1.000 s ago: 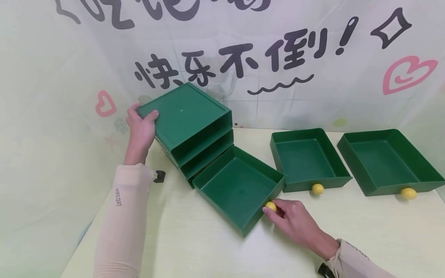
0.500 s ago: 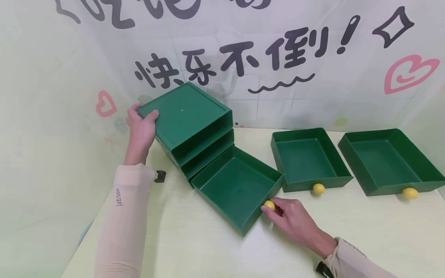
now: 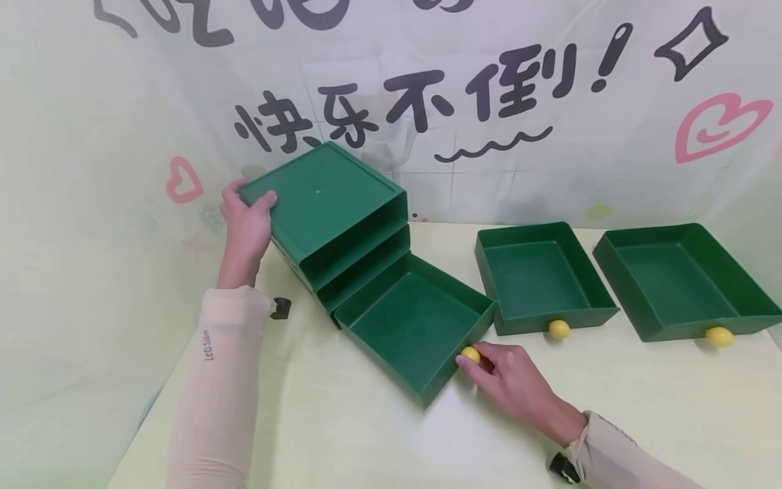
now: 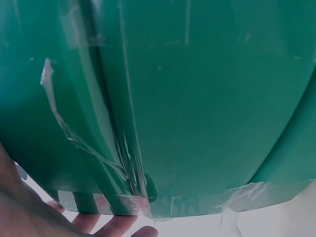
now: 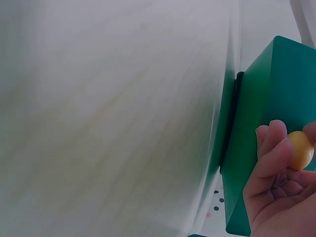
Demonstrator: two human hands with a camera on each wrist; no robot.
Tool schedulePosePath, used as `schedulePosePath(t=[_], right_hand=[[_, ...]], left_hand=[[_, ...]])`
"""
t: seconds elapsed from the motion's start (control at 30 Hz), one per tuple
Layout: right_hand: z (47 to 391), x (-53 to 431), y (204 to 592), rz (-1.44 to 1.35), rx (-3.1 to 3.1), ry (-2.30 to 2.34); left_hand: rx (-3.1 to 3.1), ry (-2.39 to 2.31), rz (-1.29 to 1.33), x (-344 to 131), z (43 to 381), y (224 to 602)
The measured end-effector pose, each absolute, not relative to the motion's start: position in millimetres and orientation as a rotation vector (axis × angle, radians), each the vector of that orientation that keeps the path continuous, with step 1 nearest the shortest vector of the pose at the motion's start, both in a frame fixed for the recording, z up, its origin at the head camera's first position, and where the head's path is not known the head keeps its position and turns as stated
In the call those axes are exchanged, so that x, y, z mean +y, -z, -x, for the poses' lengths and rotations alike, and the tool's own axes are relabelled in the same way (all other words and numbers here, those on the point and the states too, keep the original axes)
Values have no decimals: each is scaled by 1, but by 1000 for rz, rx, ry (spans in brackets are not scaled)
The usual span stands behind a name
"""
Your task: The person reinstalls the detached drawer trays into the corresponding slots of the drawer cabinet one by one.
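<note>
A green drawer cabinet [image 3: 324,197] stands angled on the table, with two openings above its lowest level. My left hand [image 3: 247,224] holds its back left corner, thumb on top and fingers over the edge; the left wrist view shows fingertips along the cabinet wall [image 4: 207,98], which has clear tape on it. A shallow green drawer [image 3: 418,329] sticks far out of the lowest level. My right hand [image 3: 516,384] pinches its yellow round knob [image 3: 469,354] between thumb and fingers, and the same knob [image 5: 300,150] shows in the right wrist view.
Two more green drawers lie on the table to the right: a middle drawer [image 3: 528,278], its corner close to the pulled-out one, and a far-right drawer [image 3: 678,278]. Each has a yellow knob in front. Behind the table [image 3: 342,435] hangs a printed curtain [image 3: 421,41].
The drawer in my right hand has slid slightly inward, toward the cabinet. My left hand stays on the cabinet's corner, and the two loose drawers have not moved.
</note>
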State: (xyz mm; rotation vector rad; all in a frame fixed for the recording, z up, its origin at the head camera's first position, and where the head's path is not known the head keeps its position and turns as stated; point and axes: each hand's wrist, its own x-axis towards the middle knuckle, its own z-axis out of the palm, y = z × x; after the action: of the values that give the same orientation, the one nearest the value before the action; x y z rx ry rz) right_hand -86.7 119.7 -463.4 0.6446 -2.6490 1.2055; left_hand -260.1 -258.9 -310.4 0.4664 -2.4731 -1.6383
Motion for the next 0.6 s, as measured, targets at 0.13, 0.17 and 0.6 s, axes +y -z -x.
schedulePosePath(t=[0.13,0.17,0.6], right_hand=[[87,118,463,-630,-2668,-1216],[88,118,462,-626,-2674,-1219],[91,113,459,-609,-2693,-1231]], left_hand=[[-2475,1643,-468,-259,261,310],[-2474,1644,-467,-259,261,310],[-2484,1631,-472,-261,264,308]])
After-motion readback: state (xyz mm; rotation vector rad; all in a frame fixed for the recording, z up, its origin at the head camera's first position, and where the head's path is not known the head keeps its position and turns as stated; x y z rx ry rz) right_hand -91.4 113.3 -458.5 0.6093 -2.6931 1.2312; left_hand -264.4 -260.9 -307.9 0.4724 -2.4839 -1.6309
